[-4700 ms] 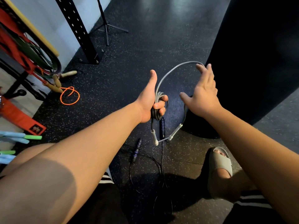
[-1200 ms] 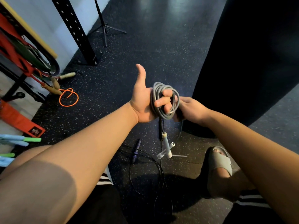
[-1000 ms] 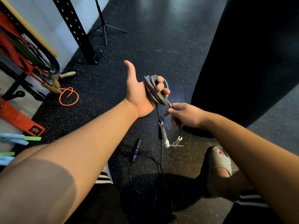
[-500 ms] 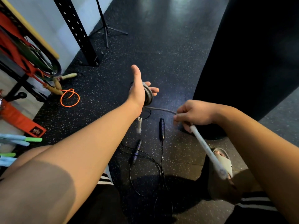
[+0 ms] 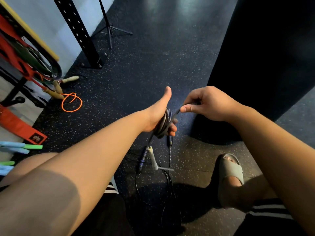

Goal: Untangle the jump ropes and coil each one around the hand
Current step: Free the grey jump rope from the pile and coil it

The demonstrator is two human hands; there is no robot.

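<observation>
While curling left hand (image 5: pixel 156 114) round the coil (image 5: pixel 164 124) and pinching its tail (image 5: pixel 175 114) in right hand (image 5: pixel 209 103) fingertips, risking loops slipping off through slackening tension.

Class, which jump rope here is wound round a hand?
The grey rope, coiled round the left hand; the orange rope and black rope lie on the floor.

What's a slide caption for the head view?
Coiling: grey jump rope around left hand, right hand pinching its free strand; black rope on the floor.
</observation>
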